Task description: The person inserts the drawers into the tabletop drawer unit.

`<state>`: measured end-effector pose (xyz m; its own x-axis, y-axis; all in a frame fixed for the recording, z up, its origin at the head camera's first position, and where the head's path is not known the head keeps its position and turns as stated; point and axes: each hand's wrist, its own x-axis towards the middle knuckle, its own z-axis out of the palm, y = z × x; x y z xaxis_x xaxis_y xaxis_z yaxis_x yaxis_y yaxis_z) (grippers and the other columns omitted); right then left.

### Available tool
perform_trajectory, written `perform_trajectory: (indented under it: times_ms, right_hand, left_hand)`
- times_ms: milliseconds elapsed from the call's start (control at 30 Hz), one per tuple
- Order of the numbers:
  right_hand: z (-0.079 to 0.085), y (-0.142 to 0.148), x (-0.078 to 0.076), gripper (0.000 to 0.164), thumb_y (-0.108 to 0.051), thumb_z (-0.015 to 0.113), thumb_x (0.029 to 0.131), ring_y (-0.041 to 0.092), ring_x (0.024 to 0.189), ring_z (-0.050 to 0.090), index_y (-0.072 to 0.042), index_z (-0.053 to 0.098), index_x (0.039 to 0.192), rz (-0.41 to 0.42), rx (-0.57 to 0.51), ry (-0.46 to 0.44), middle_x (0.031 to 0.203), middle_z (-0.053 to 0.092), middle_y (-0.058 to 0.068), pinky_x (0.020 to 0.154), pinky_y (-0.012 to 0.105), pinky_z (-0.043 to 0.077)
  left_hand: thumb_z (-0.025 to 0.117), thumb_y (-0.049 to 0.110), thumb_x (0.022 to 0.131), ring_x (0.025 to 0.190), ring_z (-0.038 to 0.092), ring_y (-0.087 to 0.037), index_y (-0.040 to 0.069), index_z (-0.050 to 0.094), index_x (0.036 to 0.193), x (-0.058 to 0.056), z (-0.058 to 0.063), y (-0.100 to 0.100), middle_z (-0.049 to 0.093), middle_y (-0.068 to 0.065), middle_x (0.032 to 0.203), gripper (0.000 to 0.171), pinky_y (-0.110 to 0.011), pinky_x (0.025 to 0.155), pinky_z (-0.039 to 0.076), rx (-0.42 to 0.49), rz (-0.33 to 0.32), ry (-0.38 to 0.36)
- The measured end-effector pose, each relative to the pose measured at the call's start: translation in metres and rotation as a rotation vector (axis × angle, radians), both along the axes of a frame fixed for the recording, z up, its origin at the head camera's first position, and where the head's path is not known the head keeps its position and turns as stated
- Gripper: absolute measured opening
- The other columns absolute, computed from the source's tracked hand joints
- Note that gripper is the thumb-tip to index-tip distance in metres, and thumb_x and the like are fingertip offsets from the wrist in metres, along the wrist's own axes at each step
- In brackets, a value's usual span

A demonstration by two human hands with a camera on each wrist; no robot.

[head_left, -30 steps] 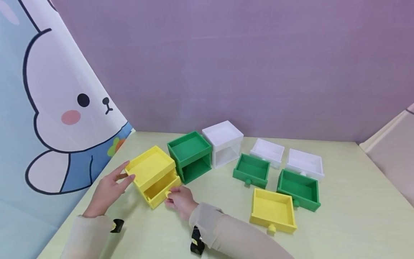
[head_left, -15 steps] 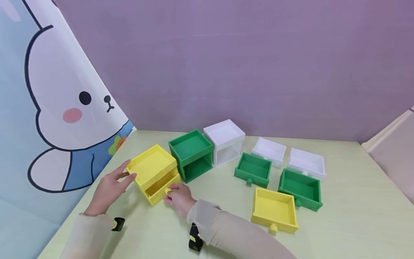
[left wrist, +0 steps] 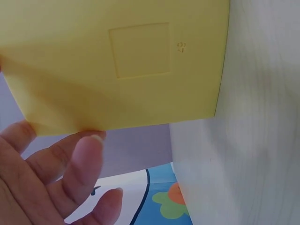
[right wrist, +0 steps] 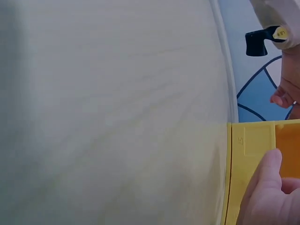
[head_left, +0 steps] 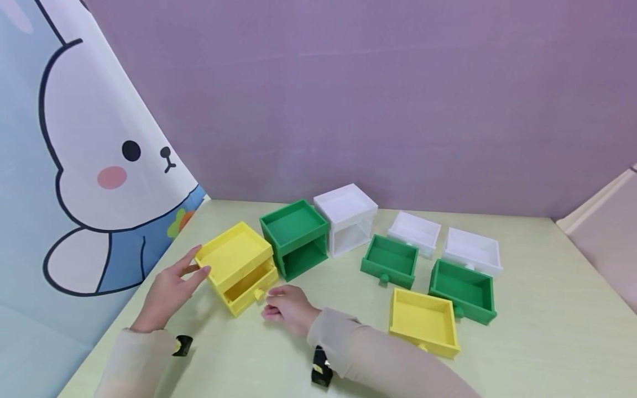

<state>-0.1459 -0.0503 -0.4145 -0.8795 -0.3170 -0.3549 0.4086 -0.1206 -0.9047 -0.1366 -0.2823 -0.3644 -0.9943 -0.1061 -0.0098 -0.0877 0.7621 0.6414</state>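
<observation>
A small yellow cabinet (head_left: 234,251) stands at the left of the table, its top a shallow tray. Its lower slot holds a yellow drawer (head_left: 244,301) with a round knob (head_left: 259,294); above that the front is open. My left hand (head_left: 171,290) holds the cabinet by its top rim at the left side, thumb on the near part and fingers farther back. In the left wrist view, fingertips meet the edge of the cabinet's plain side wall (left wrist: 140,93). Just right of the knob is my right hand (head_left: 291,309), loosely curled, with nothing in it.
A green cabinet (head_left: 294,226) and a white cabinet (head_left: 345,205) stand behind, both open-fronted. To the right lie two white drawers (head_left: 414,229), two green drawers (head_left: 390,258) and one yellow drawer (head_left: 423,318). A purple backdrop (head_left: 378,110) rises behind the table.
The right hand has let go of the knob and drawn back slightly to the right. Earlier, the yellow drawer moved a little farther into the cabinet. The left hand keeps its hold.
</observation>
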Motion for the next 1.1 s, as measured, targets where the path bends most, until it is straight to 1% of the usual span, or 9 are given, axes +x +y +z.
perform_trajectory:
  times_ms: [133, 300, 533, 667, 767, 867, 967, 1067, 1100]
  right_hand:
    - [0.001, 0.024, 0.006, 0.019, 0.003, 0.056, 0.093, 0.016, 0.067, 0.058, 0.010, 0.054, 0.111, 0.092, 0.113, 0.054, 0.082, 0.061, 0.016, 0.075, 0.035, 0.055]
    - [0.006, 0.056, 0.016, 0.019, 0.002, 0.058, 0.092, 0.014, 0.065, 0.059, 0.009, 0.056, 0.109, 0.173, 0.215, 0.067, 0.078, 0.063, 0.014, 0.069, 0.029, 0.055]
    - [0.014, 0.096, 0.032, 0.018, -0.001, 0.059, 0.092, 0.013, 0.064, 0.059, 0.009, 0.058, 0.108, 0.204, 0.255, 0.091, 0.078, 0.063, 0.013, 0.066, 0.027, 0.054]
    - [0.012, 0.119, 0.041, 0.019, -0.003, 0.060, 0.092, 0.013, 0.064, 0.060, 0.010, 0.058, 0.107, 0.211, 0.266, 0.131, 0.078, 0.062, 0.011, 0.066, 0.029, 0.055]
    - [0.008, 0.139, 0.048, 0.019, -0.003, 0.059, 0.093, 0.013, 0.066, 0.060, 0.011, 0.057, 0.106, 0.236, 0.241, 0.142, 0.079, 0.062, 0.010, 0.067, 0.030, 0.055]
    - [0.006, 0.161, 0.058, 0.020, -0.004, 0.057, 0.093, 0.014, 0.069, 0.060, 0.011, 0.056, 0.107, 0.261, 0.202, 0.098, 0.081, 0.062, 0.010, 0.070, 0.030, 0.055]
    - [0.005, 0.182, 0.068, 0.021, -0.005, 0.056, 0.094, 0.014, 0.072, 0.059, 0.010, 0.055, 0.108, 0.276, 0.203, 0.026, 0.084, 0.062, 0.009, 0.072, 0.030, 0.054]
    - [0.006, 0.201, 0.076, 0.020, -0.010, 0.056, 0.096, 0.012, 0.071, 0.058, 0.006, 0.058, 0.108, 0.296, 0.218, -0.038, 0.084, 0.062, 0.006, 0.070, 0.025, 0.052]
    - [0.006, 0.208, 0.077, 0.020, -0.012, 0.055, 0.097, 0.011, 0.070, 0.056, 0.005, 0.059, 0.106, 0.309, 0.198, -0.060, 0.082, 0.060, 0.004, 0.067, 0.023, 0.050]
  left_hand:
    - [0.049, 0.054, 0.095, 0.112, 0.050, -0.046, 0.012, 0.023, 0.153, -0.001, 0.000, 0.001, 0.050, -0.032, 0.131, 0.076, -0.041, 0.074, 0.052, -0.013, -0.007, -0.004]
    - [0.048, 0.055, 0.095, 0.112, 0.050, -0.046, 0.013, 0.022, 0.153, -0.006, 0.000, 0.002, 0.050, -0.032, 0.131, 0.076, -0.036, 0.071, 0.052, -0.019, -0.028, -0.007]
    - [0.047, 0.054, 0.096, 0.113, 0.051, -0.048, 0.009, 0.021, 0.153, -0.005, 0.000, -0.002, 0.048, -0.033, 0.132, 0.078, -0.030, 0.066, 0.051, -0.009, -0.046, 0.014]
    - [0.046, 0.056, 0.095, 0.110, 0.053, -0.047, 0.007, 0.022, 0.152, -0.002, -0.001, -0.004, 0.047, -0.034, 0.132, 0.080, -0.028, 0.064, 0.051, -0.006, -0.037, 0.008]
    - [0.047, 0.055, 0.095, 0.111, 0.053, -0.047, 0.007, 0.022, 0.152, -0.002, -0.002, -0.005, 0.047, -0.034, 0.133, 0.079, -0.028, 0.064, 0.051, -0.001, -0.038, 0.017]
    - [0.049, 0.053, 0.096, 0.114, 0.051, -0.047, 0.008, 0.022, 0.153, -0.003, -0.003, -0.004, 0.046, -0.033, 0.134, 0.077, -0.029, 0.063, 0.050, 0.012, -0.045, 0.018]
    - [0.049, 0.052, 0.096, 0.114, 0.050, -0.048, 0.008, 0.021, 0.153, -0.004, -0.003, -0.003, 0.046, -0.034, 0.134, 0.077, -0.029, 0.063, 0.051, 0.008, -0.052, 0.015]
    - [0.048, 0.053, 0.096, 0.113, 0.051, -0.048, 0.009, 0.021, 0.153, -0.003, -0.002, -0.003, 0.046, -0.034, 0.134, 0.077, -0.029, 0.064, 0.051, 0.006, -0.043, 0.004]
    - [0.048, 0.053, 0.096, 0.114, 0.051, -0.048, 0.009, 0.020, 0.153, -0.003, -0.002, -0.004, 0.046, -0.034, 0.134, 0.077, -0.029, 0.065, 0.051, 0.008, -0.039, 0.001]
